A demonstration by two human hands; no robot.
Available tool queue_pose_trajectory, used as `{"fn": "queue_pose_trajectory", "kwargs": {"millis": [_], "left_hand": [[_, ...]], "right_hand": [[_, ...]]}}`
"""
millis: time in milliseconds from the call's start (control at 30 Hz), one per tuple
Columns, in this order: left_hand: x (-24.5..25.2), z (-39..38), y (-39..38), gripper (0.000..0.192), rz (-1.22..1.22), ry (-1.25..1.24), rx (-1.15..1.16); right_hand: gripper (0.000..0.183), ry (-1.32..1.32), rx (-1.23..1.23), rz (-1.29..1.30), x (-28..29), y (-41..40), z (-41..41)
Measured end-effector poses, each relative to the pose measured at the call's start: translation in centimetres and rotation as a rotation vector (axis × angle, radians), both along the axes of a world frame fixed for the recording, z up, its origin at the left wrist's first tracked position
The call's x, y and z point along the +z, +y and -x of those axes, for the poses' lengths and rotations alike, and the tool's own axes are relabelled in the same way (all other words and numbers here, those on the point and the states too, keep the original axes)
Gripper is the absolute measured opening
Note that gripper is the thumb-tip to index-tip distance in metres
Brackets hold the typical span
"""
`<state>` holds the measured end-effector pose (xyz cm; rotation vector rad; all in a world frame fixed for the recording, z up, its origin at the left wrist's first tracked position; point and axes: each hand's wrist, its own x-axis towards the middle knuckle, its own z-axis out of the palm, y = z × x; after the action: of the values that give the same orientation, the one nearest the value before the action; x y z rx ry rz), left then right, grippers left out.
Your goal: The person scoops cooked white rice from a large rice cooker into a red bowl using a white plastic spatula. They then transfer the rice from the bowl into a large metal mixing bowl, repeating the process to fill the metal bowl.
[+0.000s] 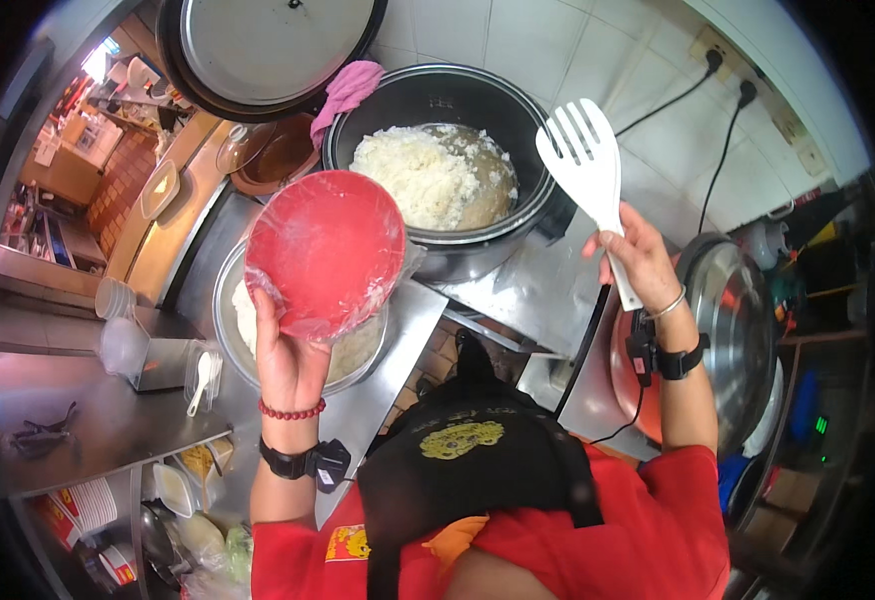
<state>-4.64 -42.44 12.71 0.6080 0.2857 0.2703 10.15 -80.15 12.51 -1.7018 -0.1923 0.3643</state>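
Note:
My left hand (293, 360) grips the lower edge of a red plate or shallow bowl (326, 251) wrapped in clear plastic film. Part of a metal basin (225, 322) with white rice in it shows beneath that plate. In my right hand (636, 259) is the handle of a white slotted rice paddle (584, 161), its tines pointing up and away from me. A large rice cooker pot (535, 112) stands between and beyond my hands. Cooked rice (415, 172) is heaped on its left side, and the pot's bottom shows through at the right.
A big round lid (280, 45) stands behind the cooker at the left, with a pink cloth (351, 90) beside it. To the right is a large domed metal lid (730, 337). Power cords (722, 150) hang from the tiled wall. A small white rice paddle (201, 382) hangs at the left.

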Motion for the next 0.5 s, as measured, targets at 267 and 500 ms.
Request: {"fn": "queue_pose_trajectory", "kwargs": {"millis": [267, 500], "left_hand": [[0.5, -10.0, -2.0, 0.055, -0.066, 0.052, -0.045], [-0.4, -20.0, -3.9, 0.057, -0.119, 0.103, -0.205]], "right_hand": [[0.037, 0.025, 0.078, -0.141, 1.6, 0.7, -12.3], [0.035, 0.085, 0.092, -0.182, 0.5, 0.1, -17.9]]}}
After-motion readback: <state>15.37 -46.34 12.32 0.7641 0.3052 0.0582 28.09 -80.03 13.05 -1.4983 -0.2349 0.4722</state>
